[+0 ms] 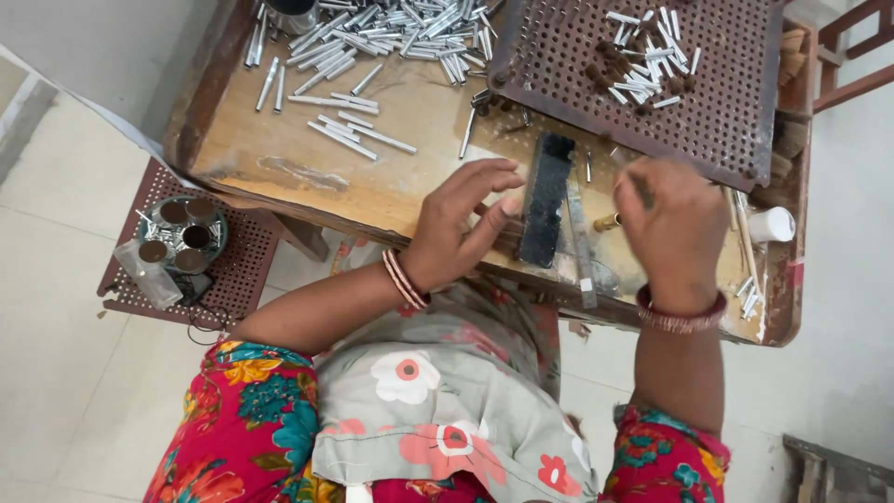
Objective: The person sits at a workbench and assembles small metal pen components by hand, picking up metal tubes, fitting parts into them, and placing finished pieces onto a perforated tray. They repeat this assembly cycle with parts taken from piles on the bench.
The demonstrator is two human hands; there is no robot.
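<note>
1. Floral cloth (438,410) over the person's lap lies nearest the camera, at 6 o'clock, grey-green with red and white flowers, flanked by bright red flowered sleeves.
2. From the 7 o'clock side the left forearm runs up and to the right; thin bangles ring the wrist.
3. Left hand (461,224) rests palm-down near the centre, fingers spread and gently curved, the fingertips pressing the left edge of a dark upright block (545,197). It steadies the block rather than wrapping round it.
4. Dark block stands on the wooden tabletop (307,163) just right of centre, with a flat metal strip (579,244) lying beside it at its 4 o'clock.
5. From 5 o'clock the right forearm rises almost straight up, a red bangle at the wrist.
6. Right hand (672,233) is blurred, back toward the camera, fingers curled inward. Whether they grip anything cannot be told. A small brass-coloured piece (607,222) lies just at its 9 o'clock, between the hand and the block.
7. At 12 o'clock a heap of silver metal tubes (391,33) is scattered over the tabletop.
8. At 1 o'clock a brown perforated tray (726,112) carries more tubes and small dark pieces.
9. At 9 o'clock, on the floor, a round holder (182,235) sits on a second perforated tray.
</note>
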